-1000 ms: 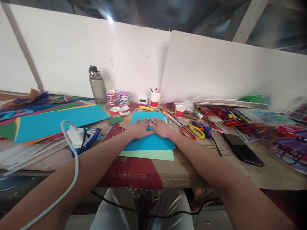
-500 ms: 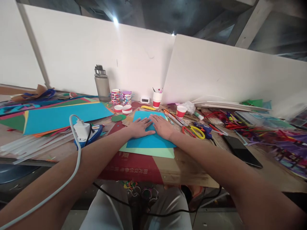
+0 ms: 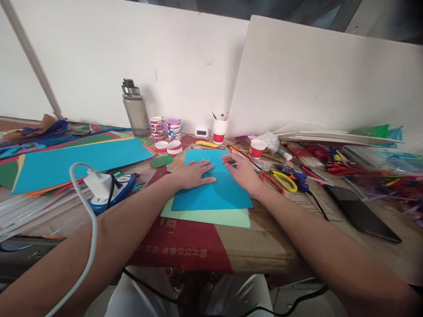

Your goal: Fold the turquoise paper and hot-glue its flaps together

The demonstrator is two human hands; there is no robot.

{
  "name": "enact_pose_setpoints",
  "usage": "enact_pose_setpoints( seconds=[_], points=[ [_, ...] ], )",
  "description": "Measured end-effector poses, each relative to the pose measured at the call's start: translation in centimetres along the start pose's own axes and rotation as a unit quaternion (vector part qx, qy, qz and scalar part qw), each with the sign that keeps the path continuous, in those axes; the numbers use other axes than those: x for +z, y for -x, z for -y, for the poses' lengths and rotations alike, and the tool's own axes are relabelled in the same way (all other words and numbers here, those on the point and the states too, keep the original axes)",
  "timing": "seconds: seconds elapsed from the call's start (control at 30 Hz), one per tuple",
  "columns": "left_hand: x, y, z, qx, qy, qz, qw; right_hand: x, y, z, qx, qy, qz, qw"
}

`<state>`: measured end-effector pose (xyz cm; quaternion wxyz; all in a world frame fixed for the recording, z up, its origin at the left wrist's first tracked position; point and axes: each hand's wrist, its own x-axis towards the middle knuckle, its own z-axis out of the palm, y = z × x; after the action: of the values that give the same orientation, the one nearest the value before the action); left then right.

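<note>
My left hand (image 3: 194, 174) lies flat on a blue sheet of paper (image 3: 213, 198), fingers spread and pointing to the right. Over the right part of that sheet is my right hand (image 3: 243, 171), its fingers bent and apart, with nothing visible in them; whether it touches the paper I cannot tell. A pale green sheet (image 3: 211, 215) sticks out beneath the blue one on the near side. Both sheets rest on a red and brown cardboard surface (image 3: 191, 246). Close to my right hand are yellow-handled scissors (image 3: 284, 181) and a red-handled tool (image 3: 272, 185).
A blue power strip (image 3: 124, 187) with a white plug and cable stands by my left forearm. Coloured paper (image 3: 82, 160) covers the left side. Behind are a bottle (image 3: 135, 112), paper cups (image 3: 220, 131) and a small clock (image 3: 201, 132). A phone (image 3: 361, 213) lies right.
My right hand has lifted its fingers off their flat rest and moved right, away from the left hand. My left hand stays flat on the blue paper. The view has tilted down slightly.
</note>
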<state>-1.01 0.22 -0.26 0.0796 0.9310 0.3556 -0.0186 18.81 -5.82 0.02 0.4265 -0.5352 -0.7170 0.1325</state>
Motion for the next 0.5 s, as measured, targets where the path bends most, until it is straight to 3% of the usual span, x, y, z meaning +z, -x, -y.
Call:
enact_pose_setpoints(
  seconds=[0.07, 0.17, 0.27, 0.37, 0.5],
  points=[
    [0.2, -0.1, 0.1, -0.001, -0.008, -0.005, 1.0, -0.5, 0.2, 0.9, 0.003, -0.014, 0.038, 0.999],
    [0.4, -0.2, 0.3, 0.004, -0.017, -0.007, 1.0, -1.5, 0.9, 2.4, -0.014, -0.007, 0.2, 0.98],
    [0.4, -0.1, 0.4, 0.005, -0.021, -0.003, 1.0, -2.3, 2.0, 3.6, -0.038, 0.076, 0.345, 0.935],
    [0.2, 0.2, 0.1, -0.009, -0.016, -0.007, 1.0, -2.3, 2.7, 4.3, -0.052, 0.15, 0.377, 0.913],
    [-0.1, 0.6, 0.0, 0.003, -0.001, -0.025, 1.0, -2.0, 2.8, 4.2, -0.066, 0.159, 0.374, 0.911]
  ],
)
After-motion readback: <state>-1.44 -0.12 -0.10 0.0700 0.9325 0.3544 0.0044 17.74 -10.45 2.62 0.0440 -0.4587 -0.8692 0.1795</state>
